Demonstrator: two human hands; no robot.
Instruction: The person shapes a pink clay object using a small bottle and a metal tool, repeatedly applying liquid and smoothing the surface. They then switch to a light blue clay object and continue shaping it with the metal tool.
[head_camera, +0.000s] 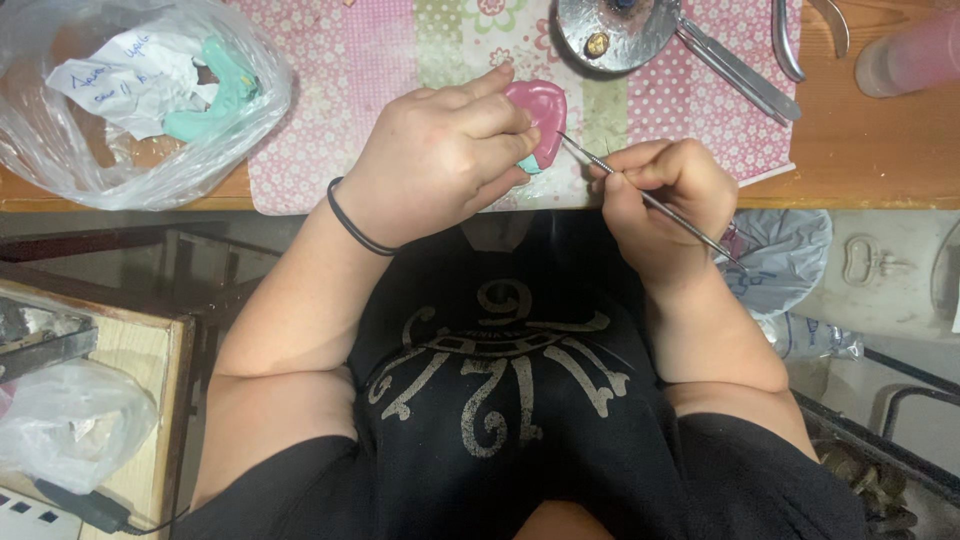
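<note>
Left hand (440, 160) grip pinching pink dental plate (540, 108), right hand (660, 190) grip pinching thin metal tool (640, 195), tip touching plate's edge

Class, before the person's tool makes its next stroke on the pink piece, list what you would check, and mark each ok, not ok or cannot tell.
1. Left hand grips the pink piece: ok.
2. Right hand holds the thin metal tool: ok.
3. Tool tip meets the piece's edge: cannot tell, too small.
4. Piece sits over the patterned mat: ok.
5. Metal dish stands apart from both hands: ok.
</note>
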